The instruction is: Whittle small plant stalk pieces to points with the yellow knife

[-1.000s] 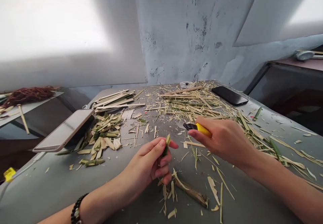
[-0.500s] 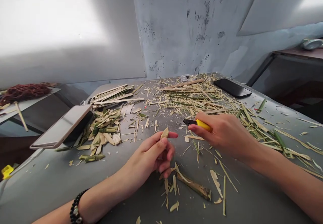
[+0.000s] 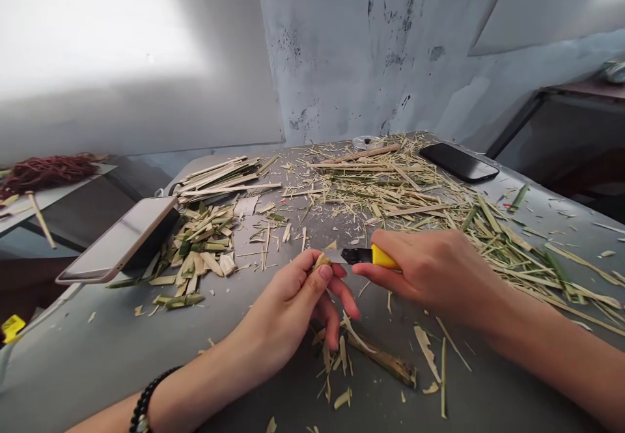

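Observation:
Between thumb and index finger, my left hand (image 3: 297,303) pinches a small bamboo piece (image 3: 322,261); its other fingers are loosely curled. My right hand (image 3: 430,270) is wrapped round a yellow and black utility knife (image 3: 383,257). The thin blade (image 3: 336,254) points left and meets the bamboo piece at my left fingertips. On the table below my hands lies a short brownish bamboo stick (image 3: 385,361), with pale shavings (image 3: 344,397) around it.
A propped phone (image 3: 122,237) stands at the left beside a heap of bamboo chips (image 3: 200,257). Bamboo strips (image 3: 224,182) lie behind it. Shavings (image 3: 371,192) cover the table's far middle and right, near a black phone (image 3: 459,161). Red-brown cord (image 3: 49,174) lies on a side table.
My right hand has moved left and slightly down, bringing the knife blade against the bamboo piece. My left fingers have shifted a little to the right.

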A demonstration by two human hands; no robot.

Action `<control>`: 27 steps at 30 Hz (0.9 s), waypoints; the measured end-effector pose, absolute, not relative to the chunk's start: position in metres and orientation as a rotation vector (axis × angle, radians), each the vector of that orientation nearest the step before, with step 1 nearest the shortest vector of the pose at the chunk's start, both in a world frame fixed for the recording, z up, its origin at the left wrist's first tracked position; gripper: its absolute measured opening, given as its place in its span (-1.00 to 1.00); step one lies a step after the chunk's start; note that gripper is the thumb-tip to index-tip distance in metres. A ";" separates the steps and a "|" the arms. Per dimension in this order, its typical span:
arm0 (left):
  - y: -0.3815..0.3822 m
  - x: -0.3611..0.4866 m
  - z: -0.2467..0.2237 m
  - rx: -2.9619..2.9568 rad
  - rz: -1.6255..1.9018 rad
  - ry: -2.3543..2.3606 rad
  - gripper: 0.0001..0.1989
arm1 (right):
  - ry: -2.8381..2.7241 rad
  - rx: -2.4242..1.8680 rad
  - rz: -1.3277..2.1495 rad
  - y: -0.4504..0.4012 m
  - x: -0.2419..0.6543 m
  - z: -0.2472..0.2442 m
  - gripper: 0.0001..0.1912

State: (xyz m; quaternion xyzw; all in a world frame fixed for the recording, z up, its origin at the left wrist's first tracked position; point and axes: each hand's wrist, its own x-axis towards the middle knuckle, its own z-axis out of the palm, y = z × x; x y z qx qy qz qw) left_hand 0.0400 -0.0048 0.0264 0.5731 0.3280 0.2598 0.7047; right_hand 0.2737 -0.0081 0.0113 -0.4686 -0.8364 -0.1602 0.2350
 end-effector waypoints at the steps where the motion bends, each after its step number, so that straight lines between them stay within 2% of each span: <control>1: -0.006 0.041 0.027 1.283 0.585 0.735 -0.79 | -2.302 -1.283 -0.461 -0.009 0.273 0.011 -0.44; 12: -0.006 0.043 0.029 1.305 0.566 0.843 -0.74 | -2.358 -1.398 -0.683 -0.007 0.262 0.003 -0.41; 15: -0.013 0.041 0.037 1.251 0.534 0.785 -0.72 | -2.316 -1.720 -0.747 0.006 0.286 0.016 -0.33; 17: -0.019 0.040 0.042 1.209 0.403 0.721 -0.68 | -2.107 -2.094 -0.781 0.014 0.313 0.030 -0.19; 19: -0.021 0.039 0.043 1.195 0.371 0.694 -0.67 | -1.867 -2.192 -0.843 0.016 0.333 0.043 -0.16; 22: -0.015 0.039 0.036 1.231 0.520 0.720 -0.70 | -1.848 -2.012 -0.663 0.011 0.333 0.052 -0.25; 27: -0.004 0.038 0.030 1.154 0.626 0.744 -0.70 | -2.179 -1.551 -0.157 0.001 0.291 0.040 -0.37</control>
